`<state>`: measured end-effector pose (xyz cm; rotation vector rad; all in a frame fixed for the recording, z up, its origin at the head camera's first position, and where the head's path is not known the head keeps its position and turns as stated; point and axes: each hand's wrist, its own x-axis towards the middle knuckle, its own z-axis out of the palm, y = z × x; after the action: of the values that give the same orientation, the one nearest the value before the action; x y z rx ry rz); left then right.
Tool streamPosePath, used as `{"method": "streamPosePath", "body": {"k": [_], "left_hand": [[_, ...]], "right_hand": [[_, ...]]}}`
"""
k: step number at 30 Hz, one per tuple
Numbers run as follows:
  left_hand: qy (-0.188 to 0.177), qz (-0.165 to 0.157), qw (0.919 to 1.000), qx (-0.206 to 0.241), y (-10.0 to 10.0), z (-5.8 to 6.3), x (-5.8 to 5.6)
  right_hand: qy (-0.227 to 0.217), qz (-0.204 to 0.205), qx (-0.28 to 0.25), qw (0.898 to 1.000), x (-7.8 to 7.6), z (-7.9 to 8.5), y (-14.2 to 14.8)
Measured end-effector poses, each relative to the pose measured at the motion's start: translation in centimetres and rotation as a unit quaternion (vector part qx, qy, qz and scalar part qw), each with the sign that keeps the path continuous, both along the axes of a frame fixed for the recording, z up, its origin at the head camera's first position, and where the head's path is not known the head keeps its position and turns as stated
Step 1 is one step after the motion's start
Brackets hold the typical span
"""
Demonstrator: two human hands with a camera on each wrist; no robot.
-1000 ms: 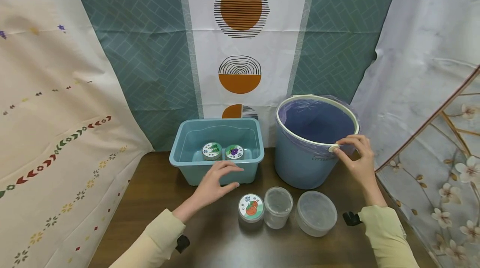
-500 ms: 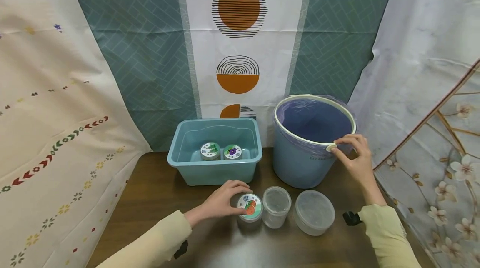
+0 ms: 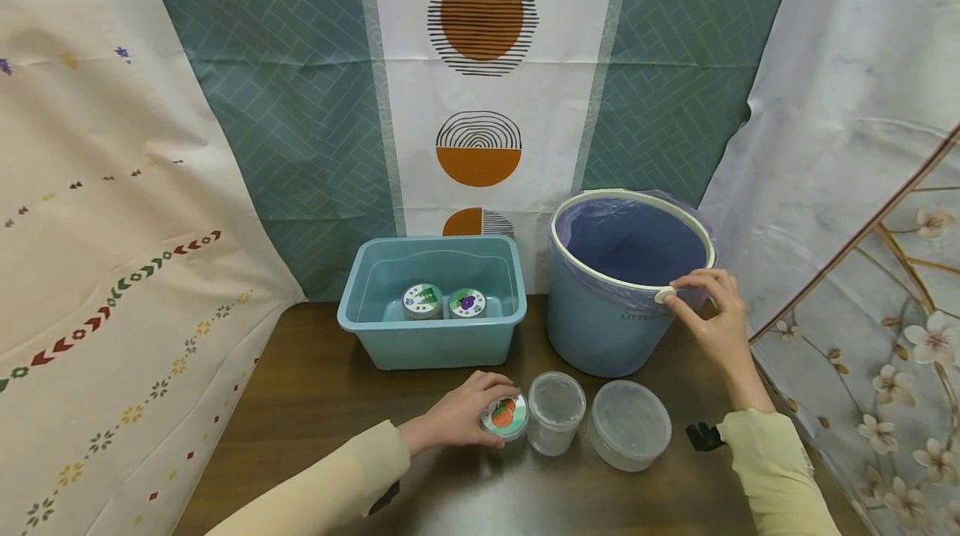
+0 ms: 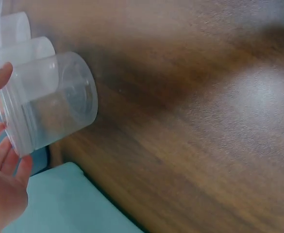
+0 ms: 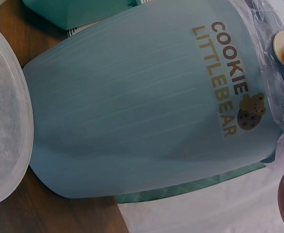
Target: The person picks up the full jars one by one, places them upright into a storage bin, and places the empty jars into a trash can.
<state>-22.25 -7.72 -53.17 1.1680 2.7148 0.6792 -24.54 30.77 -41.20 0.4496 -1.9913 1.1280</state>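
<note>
My left hand (image 3: 467,413) grips a round clear plastic jar (image 3: 504,417) by its lid, which carries an orange-fruit picture label. In the left wrist view, thumb and fingers lie on either side of the lid of this jar (image 4: 59,104), and its see-through body looks empty. At the right, my right hand (image 3: 716,319) pinches the round cream tab (image 3: 664,294) on the rim of a blue trash can (image 3: 600,328). A purple plastic bag (image 5: 273,73) lines the can and folds over its rim.
Beside the held jar stand a tall clear jar (image 3: 555,415) and a wider, lower clear tub (image 3: 630,428). Behind them sits a teal bin (image 3: 431,348) holding two labelled jars, a green-label jar (image 3: 423,301) and a purple-label jar (image 3: 468,303). Printed cloth hangs behind the wooden table (image 3: 315,403).
My left hand has come down and right from in front of the teal bin and taken hold of the orange-label jar. The right hand stays at the trash can's tab.
</note>
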Motion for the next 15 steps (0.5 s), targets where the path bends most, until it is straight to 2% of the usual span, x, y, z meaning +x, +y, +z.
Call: {"method": "streamPosePath", "body": {"k": [10, 12, 15], "left_hand": [[-0.024, -0.008, 0.9992, -0.030, 0.6, 1.0, -1.1], [-0.031, -0.012, 0.9989, -0.034, 0.6, 1.4, -1.2], [-0.043, -0.021, 0.9980, -0.040, 0.5, 2.7, -1.3]], "right_hand": [[0.001, -0.001, -0.001, 1.000, 0.2, 0.2, -0.2], [0.001, 0.000, 0.000, 1.000, 0.2, 0.3, -0.2], [-0.002, 0.001, 0.002, 1.000, 0.2, 0.4, -0.3]]}}
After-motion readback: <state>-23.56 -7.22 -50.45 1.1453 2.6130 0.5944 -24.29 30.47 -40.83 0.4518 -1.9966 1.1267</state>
